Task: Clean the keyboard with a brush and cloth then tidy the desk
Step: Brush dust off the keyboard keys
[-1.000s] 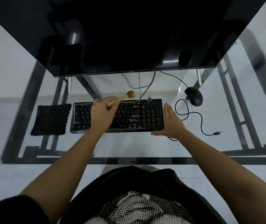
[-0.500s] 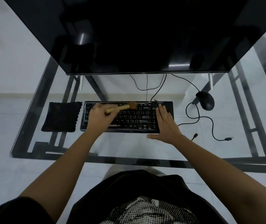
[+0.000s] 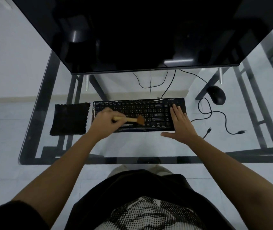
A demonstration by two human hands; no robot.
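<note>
**Two hands on the keyboard, brush on the keys**

Two hands work at a black keyboard [image 3: 139, 115] that lies flat on a glass desk [image 3: 132, 146], just in front of a large dark monitor [image 3: 132, 34]. The left hand [image 3: 105, 124] is curled tight around the wooden handle of a small brush [image 3: 130, 120]; the handle points to the right, and the tan bristles rest on the keys near the middle of the board, toward its near edge. The right hand [image 3: 180, 122] lies flat and spread over the keyboard's right end, fingers stretched across the number pad and thumb splayed out over the glass just before the near edge. It holds nothing.

A dark cloth [image 3: 70, 118] lies flat on the glass just left of the keyboard, apart from it by a narrow gap and touched by neither hand. A black mouse [image 3: 217, 97] sits to the far right, well apart from the keyboard, and its cable [image 3: 222, 117] loops loosely over the glass and ends in a free plug. More thin cables hang below the monitor, behind the keyboard. No box, tray or other container shows on the desk. Through the glass the dark frame and a pale floor are visible.
</note>
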